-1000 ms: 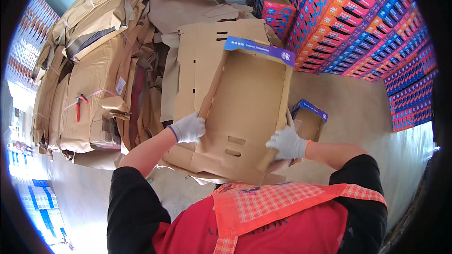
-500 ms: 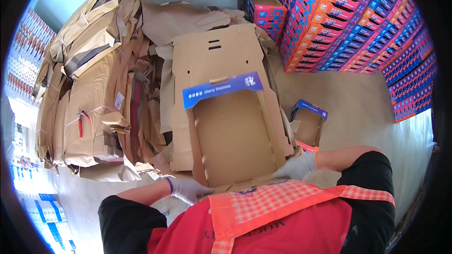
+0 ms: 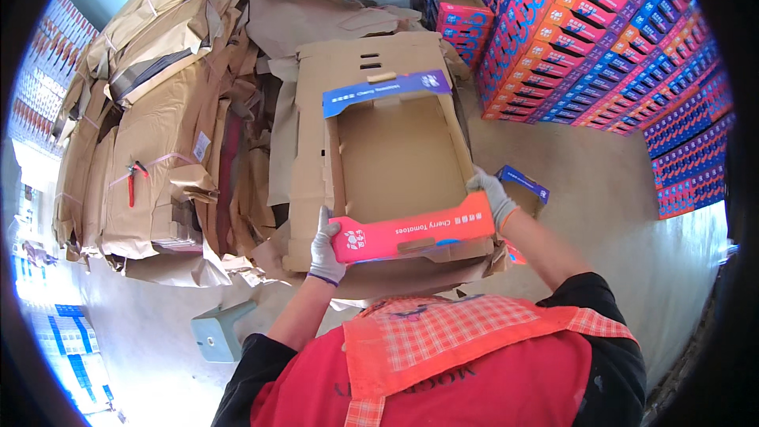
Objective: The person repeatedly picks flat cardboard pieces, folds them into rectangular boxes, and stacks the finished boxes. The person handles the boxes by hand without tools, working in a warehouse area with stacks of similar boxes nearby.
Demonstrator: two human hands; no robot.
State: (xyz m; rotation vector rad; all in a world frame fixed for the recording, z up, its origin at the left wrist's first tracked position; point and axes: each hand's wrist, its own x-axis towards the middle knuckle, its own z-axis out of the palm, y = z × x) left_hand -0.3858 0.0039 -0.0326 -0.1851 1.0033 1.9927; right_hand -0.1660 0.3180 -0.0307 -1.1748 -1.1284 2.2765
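Note:
A folded cardboard tray box (image 3: 403, 154), with a blue-purple far end wall and a red-orange near end wall, lies over the flat cardboard blanks (image 3: 308, 182). My gloved left hand (image 3: 325, 249) grips its near left corner, thumb up along the wall. At the near right corner my gloved right hand (image 3: 492, 194) is closed round the side wall. The undersides of both hands' grips are hidden by the box. A smaller-looking tray box (image 3: 523, 186) with a blue end stands on the floor, right of the blanks, partly behind my right hand.
Bundled cardboard blanks (image 3: 158, 134) pile up on the left, with red-handled cutters (image 3: 133, 182) lying on them. Tall stacks of coloured boxes (image 3: 577, 32) stand at the back right. A pale blue-green stool (image 3: 217, 334) is on the floor near my left arm. Torn brown paper (image 3: 316, 16) lies behind.
The tray box has moved away from my body, and its red-orange near wall now shows upright. Both hands have come forward from my waist to its near corners. The stool has come into view.

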